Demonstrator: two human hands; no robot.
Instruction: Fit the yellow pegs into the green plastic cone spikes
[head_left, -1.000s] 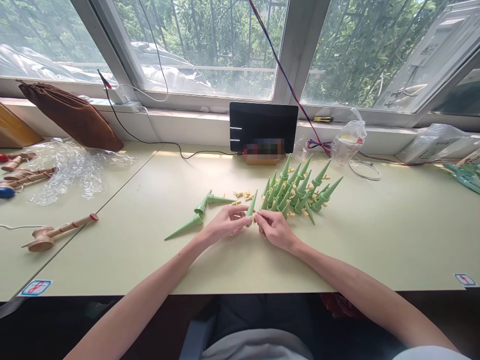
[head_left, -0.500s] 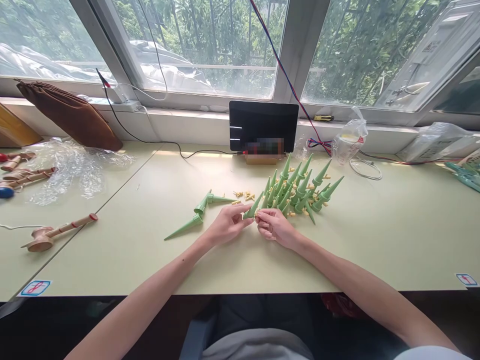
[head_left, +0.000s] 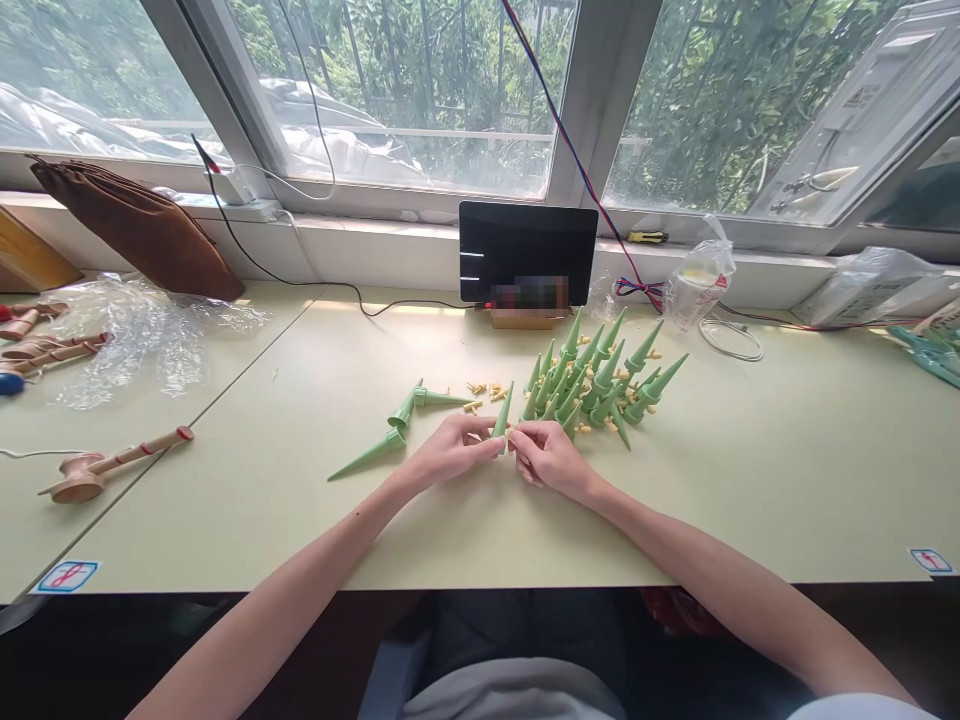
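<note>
My left hand (head_left: 459, 447) is closed around the base of a green plastic spike (head_left: 504, 412), whose tip points up. At the right side of that base, my right hand (head_left: 551, 455) pinches a small yellow valve piece (head_left: 510, 434), mostly hidden by the fingers. Just beyond my right hand stands a cluster of green spikes (head_left: 604, 375), many with yellow pieces at their bases. Left of my hands lie a few loose green spikes (head_left: 367, 455). Several small yellow pieces (head_left: 495, 392) are scattered on the table behind my left hand.
A dark tablet (head_left: 529, 245) stands at the table's back by the window. Kendama toys (head_left: 82, 478) and clear plastic wrap (head_left: 161, 340) lie at the left, near a brown bag (head_left: 142, 230). On the right are a bagged cup (head_left: 697, 285) and a coiled white cable (head_left: 731, 340).
The held green spike has turned from leaning right to nearly upright. My right hand's fingers have shifted slightly left against its base with the yellow piece.
</note>
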